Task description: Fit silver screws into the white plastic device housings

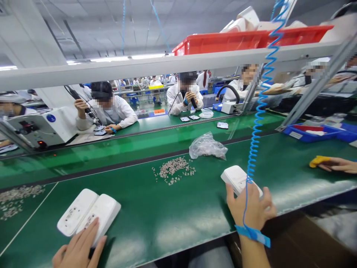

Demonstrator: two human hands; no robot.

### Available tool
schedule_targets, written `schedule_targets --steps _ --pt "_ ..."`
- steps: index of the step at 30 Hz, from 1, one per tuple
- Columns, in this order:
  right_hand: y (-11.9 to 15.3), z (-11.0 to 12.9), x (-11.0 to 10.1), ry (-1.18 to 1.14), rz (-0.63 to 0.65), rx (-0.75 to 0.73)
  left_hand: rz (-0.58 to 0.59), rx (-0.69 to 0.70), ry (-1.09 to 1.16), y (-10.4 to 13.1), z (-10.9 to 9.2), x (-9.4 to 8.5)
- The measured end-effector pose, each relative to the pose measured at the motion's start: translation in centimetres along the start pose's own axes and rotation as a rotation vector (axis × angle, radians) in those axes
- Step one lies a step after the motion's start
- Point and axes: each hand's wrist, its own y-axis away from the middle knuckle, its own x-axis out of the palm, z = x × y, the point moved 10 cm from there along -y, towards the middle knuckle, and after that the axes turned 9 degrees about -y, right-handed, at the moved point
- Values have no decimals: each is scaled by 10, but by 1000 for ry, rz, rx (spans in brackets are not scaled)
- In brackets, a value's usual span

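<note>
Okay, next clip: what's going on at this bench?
A person's left hand touches the nearer of two white casings lying side by side on the green bench. Their right hand is on another white casing. Between them lie a loose pile of small parts and a clear plastic bag. At the right, someone else's hand holds something yellow.

Cases [78, 210] at the left hand [78, 245] look like smooth, semi-matt plastic, same with the case [237, 176] at the right hand [249, 208]. Bench [139, 219] around both is smooth and pretty glossy, btw. Bag [208, 146] ahead of the right hand: crinkly, shiny clear plastic. Cord [252, 156] over that hand looks plastic too.
</note>
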Motion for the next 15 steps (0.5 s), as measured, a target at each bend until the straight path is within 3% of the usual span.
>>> schedule_targets --steps 2,4,6,9,11,13,15 --pt "2 4 7 28 61 -60 -68 -36 -6 -10 1 -5" --pt "10 23 11 19 121 -160 -167 -52 20 -26 -21 -15" --pt "22 54 13 -43 214 -250 -193 61 163 -51 -76 -21" --pt "37 109 16 -263 472 -350 -73 397 451 -85 -187 -20" --pt "34 135 18 -488 627 -392 -8 548 547 -98 -243 -16" --pt "9 134 26 -656 630 -330 54 645 606 -103 -275 -9" --pt "-25 112 48 -674 557 -248 92 651 663 -104 -283 -2"
